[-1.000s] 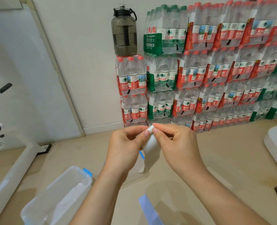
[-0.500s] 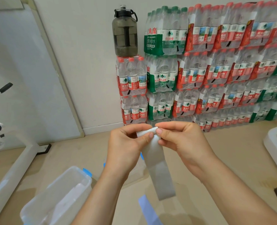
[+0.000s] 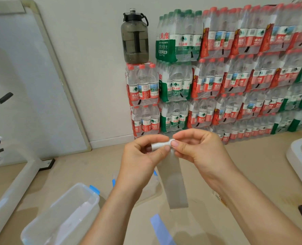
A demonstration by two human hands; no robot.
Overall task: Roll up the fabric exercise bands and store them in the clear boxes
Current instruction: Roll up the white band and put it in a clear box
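Room floor, wall stacked with shrink-wrapped water bottle packs. Clear box sits open on the floor, lower left; contents unclear. Left hand and right hand are held up mid-air, fingers of both pinching the ends of a small tight roll at the top of a grey fabric band. Most of the band hangs loose below. Judgement: rolling barely begun, boxing not yet done.

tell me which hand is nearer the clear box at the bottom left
Left. The left hand is above and right of the box; the right hand is farther right still. Both pinch the band.
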